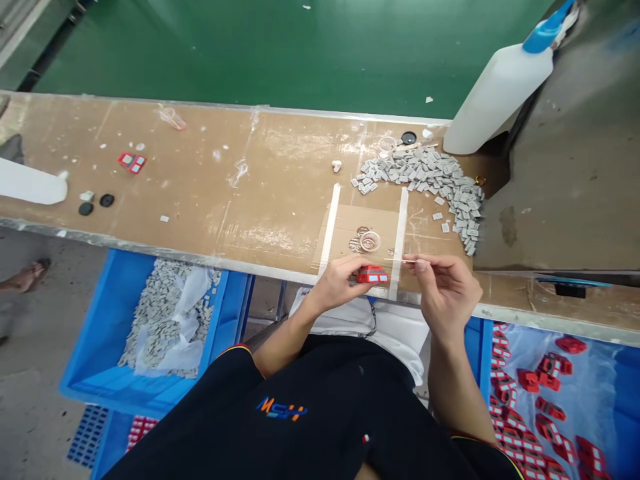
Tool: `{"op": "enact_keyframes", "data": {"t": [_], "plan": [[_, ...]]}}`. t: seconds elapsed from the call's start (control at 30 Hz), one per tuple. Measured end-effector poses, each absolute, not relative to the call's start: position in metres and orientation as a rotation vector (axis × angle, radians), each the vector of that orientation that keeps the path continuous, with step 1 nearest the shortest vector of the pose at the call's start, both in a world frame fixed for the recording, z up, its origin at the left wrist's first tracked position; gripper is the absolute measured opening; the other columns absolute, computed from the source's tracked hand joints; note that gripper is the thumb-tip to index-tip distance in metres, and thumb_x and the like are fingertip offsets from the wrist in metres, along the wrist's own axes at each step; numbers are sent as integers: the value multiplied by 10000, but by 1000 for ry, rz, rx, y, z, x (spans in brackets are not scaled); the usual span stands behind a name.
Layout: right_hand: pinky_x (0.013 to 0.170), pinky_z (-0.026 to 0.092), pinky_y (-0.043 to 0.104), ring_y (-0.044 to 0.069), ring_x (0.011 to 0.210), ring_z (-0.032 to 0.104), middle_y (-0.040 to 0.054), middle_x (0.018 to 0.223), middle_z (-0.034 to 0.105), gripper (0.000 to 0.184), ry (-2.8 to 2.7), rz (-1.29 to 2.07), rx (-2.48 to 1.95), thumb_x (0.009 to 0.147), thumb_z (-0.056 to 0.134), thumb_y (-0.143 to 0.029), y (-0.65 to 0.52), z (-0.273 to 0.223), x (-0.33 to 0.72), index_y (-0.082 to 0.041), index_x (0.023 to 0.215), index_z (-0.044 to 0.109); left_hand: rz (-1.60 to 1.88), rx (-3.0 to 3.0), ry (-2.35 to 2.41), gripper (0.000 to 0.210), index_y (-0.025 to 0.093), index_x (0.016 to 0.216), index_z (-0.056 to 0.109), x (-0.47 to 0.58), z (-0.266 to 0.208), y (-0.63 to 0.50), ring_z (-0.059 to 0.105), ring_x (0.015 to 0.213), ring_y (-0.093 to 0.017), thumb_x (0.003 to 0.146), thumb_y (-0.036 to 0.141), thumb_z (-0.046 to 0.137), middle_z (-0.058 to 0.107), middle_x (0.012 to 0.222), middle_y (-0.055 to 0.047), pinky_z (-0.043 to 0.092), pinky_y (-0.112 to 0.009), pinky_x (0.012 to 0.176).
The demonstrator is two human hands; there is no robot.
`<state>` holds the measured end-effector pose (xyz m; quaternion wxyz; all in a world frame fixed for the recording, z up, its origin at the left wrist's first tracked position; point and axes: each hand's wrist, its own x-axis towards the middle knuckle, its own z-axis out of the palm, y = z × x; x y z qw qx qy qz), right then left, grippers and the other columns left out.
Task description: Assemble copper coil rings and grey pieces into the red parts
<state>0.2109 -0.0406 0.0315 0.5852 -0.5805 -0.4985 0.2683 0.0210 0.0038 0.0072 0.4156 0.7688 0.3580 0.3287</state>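
Observation:
Near the bench's front edge, my left hand [341, 283] is closed around a small red plastic part [373, 274] with pale rectangles on its face. Just to its right, my right hand [445, 287] pinches a thin stick [400, 261], its tip pointing left above the red part. Beyond the hands a small clear cup [370, 241] stands on a cardboard sheet [380, 217] held by white tape strips. Glossy clear spots lie beside the cup. Small grey rectangular pieces [425, 170] are heaped behind and to the right of it.
A white bottle with a blue top [500, 93] stands back right, beside a metal panel [565, 167]. Another red part [132, 162] lies far left near a white bottle [33, 183]. Blue bins hold grey pieces [165, 313] at left and red parts [547, 380] at right.

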Motion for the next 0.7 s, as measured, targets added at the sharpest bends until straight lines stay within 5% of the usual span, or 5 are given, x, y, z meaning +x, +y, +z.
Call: {"op": "enact_keyframes", "data": {"t": [0.7], "plan": [[714, 636, 327, 201, 790, 771, 30, 862, 795, 46, -1475, 462, -1392, 942, 653, -256, -46, 26, 206, -256, 936, 699, 815, 1921, 885, 189, 132, 1038, 688, 22, 10, 4, 673, 829, -178, 853, 111, 656, 721, 924, -82, 558, -268, 716]]}}
